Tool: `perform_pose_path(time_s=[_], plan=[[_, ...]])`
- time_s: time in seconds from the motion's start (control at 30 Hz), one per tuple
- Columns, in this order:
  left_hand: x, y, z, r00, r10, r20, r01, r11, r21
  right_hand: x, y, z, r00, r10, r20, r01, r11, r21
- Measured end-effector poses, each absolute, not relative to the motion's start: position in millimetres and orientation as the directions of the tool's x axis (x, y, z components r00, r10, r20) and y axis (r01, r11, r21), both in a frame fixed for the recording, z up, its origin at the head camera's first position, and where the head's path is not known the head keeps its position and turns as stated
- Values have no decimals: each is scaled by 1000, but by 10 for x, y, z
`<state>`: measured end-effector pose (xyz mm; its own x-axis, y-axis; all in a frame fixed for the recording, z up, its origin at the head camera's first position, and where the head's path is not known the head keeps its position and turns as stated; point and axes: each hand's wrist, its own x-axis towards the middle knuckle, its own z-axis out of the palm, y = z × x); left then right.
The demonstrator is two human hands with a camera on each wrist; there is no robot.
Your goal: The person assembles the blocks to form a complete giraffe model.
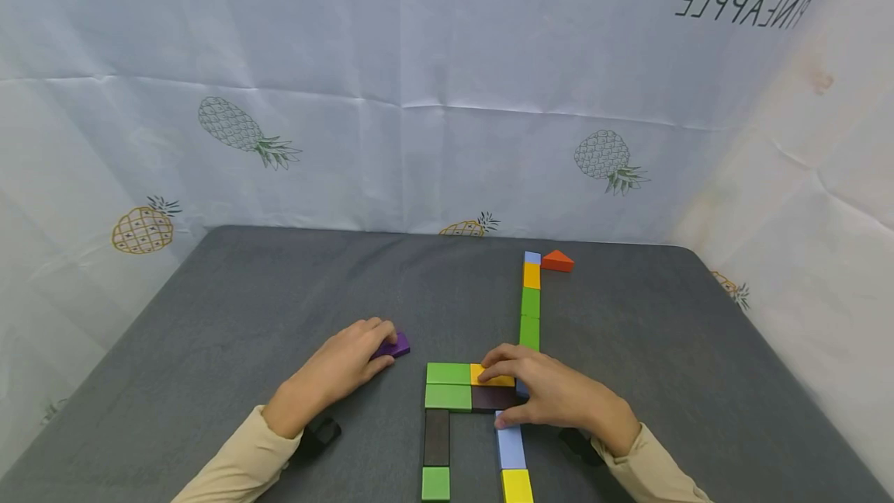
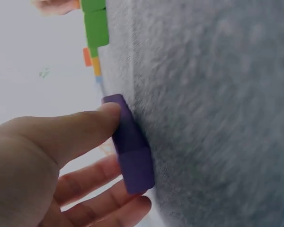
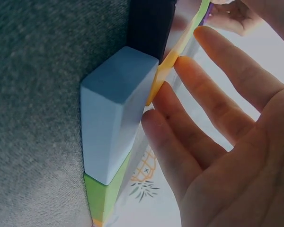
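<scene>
In the head view my left hand (image 1: pixel 342 367) holds a purple block (image 1: pixel 398 345), left of the laid-out blocks. The left wrist view shows the thumb on one side of this purple block (image 2: pixel 132 146) and fingers on the other, close to the grey surface. My right hand (image 1: pixel 552 390) is over the laid-out blocks, its fingertips at an orange-yellow block (image 1: pixel 489 376) and its thumb at the end of a light blue block (image 1: pixel 511 449). Seen from the right wrist, the fingers (image 3: pixel 217 113) are spread and fairly straight beside the orange-yellow block (image 3: pixel 156 87); nothing is gripped.
Green blocks (image 1: pixel 447 397) and dark blocks (image 1: pixel 437 437) lie flat in touching rows on the grey table (image 1: pixel 244 317). A straight line of green blocks (image 1: pixel 530 303) runs toward the far edge, with a red triangular block (image 1: pixel 558 261) at its end. A white pineapple-print curtain (image 1: pixel 419 161) hangs behind.
</scene>
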<state>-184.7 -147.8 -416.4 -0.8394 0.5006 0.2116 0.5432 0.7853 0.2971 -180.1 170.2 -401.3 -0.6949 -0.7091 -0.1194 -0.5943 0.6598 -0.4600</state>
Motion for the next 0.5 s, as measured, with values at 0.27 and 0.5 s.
perform_pose_path(time_s=[0.27,0.5], plan=[[-1835,-1415,-4135,-856,488,168,516,793,324,-1805,1705,-4017,-697,-708,-118,-592,660,-462],[-1764,-1362,-4040,-851,521,63,503,777,378,-1813,1704,-4019,-697,-705,-131,-586,666,-461]])
